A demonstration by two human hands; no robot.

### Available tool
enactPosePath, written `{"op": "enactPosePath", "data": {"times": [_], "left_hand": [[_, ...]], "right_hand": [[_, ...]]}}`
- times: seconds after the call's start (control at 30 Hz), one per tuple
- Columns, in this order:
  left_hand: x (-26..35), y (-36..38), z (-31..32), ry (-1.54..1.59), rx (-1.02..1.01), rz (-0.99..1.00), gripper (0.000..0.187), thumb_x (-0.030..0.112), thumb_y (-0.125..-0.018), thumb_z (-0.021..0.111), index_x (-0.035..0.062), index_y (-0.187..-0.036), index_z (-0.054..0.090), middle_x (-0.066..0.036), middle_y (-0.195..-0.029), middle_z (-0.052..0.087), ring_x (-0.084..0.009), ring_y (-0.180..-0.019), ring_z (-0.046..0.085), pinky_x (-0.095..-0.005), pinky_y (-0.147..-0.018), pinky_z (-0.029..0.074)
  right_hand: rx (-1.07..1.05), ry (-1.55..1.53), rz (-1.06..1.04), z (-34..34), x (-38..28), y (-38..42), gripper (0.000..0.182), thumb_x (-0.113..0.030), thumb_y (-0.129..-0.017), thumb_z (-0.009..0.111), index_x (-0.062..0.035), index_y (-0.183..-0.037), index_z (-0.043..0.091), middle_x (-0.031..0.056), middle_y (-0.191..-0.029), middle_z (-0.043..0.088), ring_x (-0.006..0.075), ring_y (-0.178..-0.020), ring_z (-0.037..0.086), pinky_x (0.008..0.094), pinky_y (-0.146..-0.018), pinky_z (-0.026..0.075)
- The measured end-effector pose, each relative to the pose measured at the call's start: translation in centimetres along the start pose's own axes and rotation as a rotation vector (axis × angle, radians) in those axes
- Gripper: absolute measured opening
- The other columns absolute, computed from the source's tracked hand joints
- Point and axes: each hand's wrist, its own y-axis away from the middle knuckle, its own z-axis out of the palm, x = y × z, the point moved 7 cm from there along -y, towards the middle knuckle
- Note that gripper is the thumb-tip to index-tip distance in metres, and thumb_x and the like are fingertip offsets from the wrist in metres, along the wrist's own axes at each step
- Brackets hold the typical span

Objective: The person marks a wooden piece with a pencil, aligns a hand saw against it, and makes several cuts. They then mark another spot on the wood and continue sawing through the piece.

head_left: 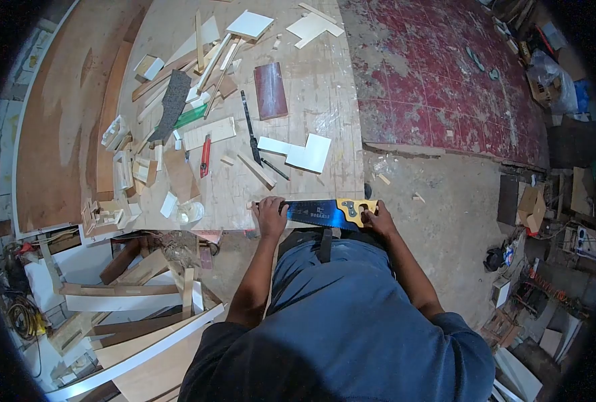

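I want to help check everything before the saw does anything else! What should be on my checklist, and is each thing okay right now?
1. Right hand on the yellow handle of the saw: ok.
2. Left hand well away from the blade: not ok, its fingers are right at the blade's far end.
3. Wood held firmly under the left hand: cannot tell, the hand hides that spot.
4. Blade lined up on a drawn mark: cannot tell, no mark shows clearly.
5. Red knife away from both hands: ok, it lies farther back on the table.
6. Gloves on: not ok, both hands are bare.
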Motion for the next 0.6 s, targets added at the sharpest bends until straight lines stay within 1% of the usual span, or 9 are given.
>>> {"op": "enactPosePath", "data": {"times": [0.03, 0.1, 0.2, 0.23, 0.3, 0.33, 0.4, 0.53, 0.6], "left_hand": [[0.1, 0.0, 0.0, 0.001, -0.002, 0.001, 0.024, 0.020, -0.081, 0.074, 0.0154, -0.104, 0.070, -0.003, -0.109, 0.063, -0.0272, -0.117, 0.052, -0.0604, -0.115, 0.018], [0.2, -0.1, 0.3, 0.026, -0.028, 0.014, 0.023, 0.021, -0.082, 0.072, 0.0163, -0.105, 0.069, -0.002, -0.109, 0.063, -0.0268, -0.117, 0.051, -0.0632, -0.115, 0.013], [0.2, -0.3, 0.3, 0.055, -0.048, 0.008, 0.020, 0.019, -0.081, 0.072, 0.0157, -0.101, 0.070, -0.003, -0.108, 0.063, -0.0284, -0.116, 0.052, -0.0654, -0.115, 0.013], [0.2, -0.4, 0.2, 0.056, -0.048, 0.005, 0.020, 0.019, -0.081, 0.072, 0.0157, -0.101, 0.070, -0.003, -0.108, 0.063, -0.0284, -0.116, 0.052, -0.0654, -0.115, 0.013], [0.0, -0.5, 0.5, 0.095, -0.059, 0.006, 0.018, 0.017, -0.080, 0.072, 0.0151, -0.098, 0.070, -0.004, -0.106, 0.063, -0.0291, -0.115, 0.052, -0.0654, -0.113, 0.015], [-0.2, -0.6, 0.6, 0.096, -0.060, 0.006, 0.018, 0.017, -0.080, 0.072, 0.0151, -0.098, 0.070, -0.004, -0.106, 0.063, -0.0291, -0.115, 0.052, -0.0654, -0.113, 0.015], [-0.4, -0.7, 0.7, 0.146, -0.058, 0.030, 0.018, 0.016, -0.080, 0.072, 0.0144, -0.098, 0.070, -0.005, -0.105, 0.063, -0.0305, -0.113, 0.052, -0.0657, -0.112, 0.017], [-0.5, -0.7, 0.9, 0.159, -0.039, 0.050, 0.018, 0.015, -0.079, 0.071, 0.0136, -0.097, 0.070, -0.006, -0.104, 0.063, -0.0319, -0.111, 0.052, -0.0632, -0.111, 0.021], [-0.6, -0.8, 1.0, 0.188, -0.060, 0.051, 0.017, 0.014, -0.080, 0.071, 0.0127, -0.097, 0.070, -0.007, -0.104, 0.063, -0.0328, -0.111, 0.052, -0.0596, -0.110, 0.023]], "right_hand": [[0.001, 0.000, 0.002, -0.1, -0.1, 0.1, 0.036, -0.018, -0.091, 0.066, -0.0012, -0.111, 0.042, 0.0231, -0.102, 0.068, 0.0310, -0.092, 0.070, 0.0398, -0.077, 0.055], [-0.037, -0.092, 0.081, -0.2, -1.3, 1.0, 0.031, -0.015, -0.093, 0.064, -0.0011, -0.110, 0.041, 0.0204, -0.096, 0.067, 0.0256, -0.086, 0.070, 0.0362, -0.068, 0.056], [-0.043, -0.151, 0.048, -0.1, -2.1, 1.3, 0.028, -0.012, -0.094, 0.062, -0.0013, -0.109, 0.041, 0.0184, -0.093, 0.066, 0.0207, -0.083, 0.070, 0.0327, -0.061, 0.055], [-0.045, -0.149, 0.049, 0.0, -2.1, 1.3, 0.028, -0.012, -0.094, 0.062, -0.0013, -0.109, 0.041, 0.0184, -0.093, 0.066, 0.0207, -0.083, 0.070, 0.0327, -0.061, 0.055], [-0.047, -0.189, 0.025, 0.3, -0.6, 0.6, 0.019, -0.005, -0.096, 0.057, -0.0028, -0.108, 0.043, 0.0098, -0.089, 0.063, 0.0149, -0.077, 0.062, 0.0294, -0.065, 0.052], [-0.046, -0.189, 0.027, 0.6, 0.6, -0.1, 0.019, -0.005, -0.096, 0.057, -0.0028, -0.108, 0.043, 0.0098, -0.089, 0.063, 0.0149, -0.077, 0.062, 0.0294, -0.065, 0.052], [0.001, -0.088, -0.085, 1.2, 4.5, -2.3, 0.019, -0.004, -0.096, 0.056, -0.0029, -0.109, 0.043, 0.0093, -0.090, 0.062, 0.0144, -0.076, 0.061, 0.0284, -0.063, 0.052], [0.002, -0.087, -0.033, 0.7, 2.4, -1.0, 0.019, -0.005, -0.096, 0.057, -0.0029, -0.109, 0.043, 0.0091, -0.091, 0.062, 0.0149, -0.077, 0.061, 0.0285, -0.063, 0.052], [0.000, -0.112, -0.033, 0.7, 2.3, -0.9, 0.020, -0.005, -0.096, 0.057, -0.0026, -0.110, 0.043, 0.0093, -0.091, 0.062, 0.0147, -0.077, 0.061, 0.0292, -0.063, 0.052]]}}
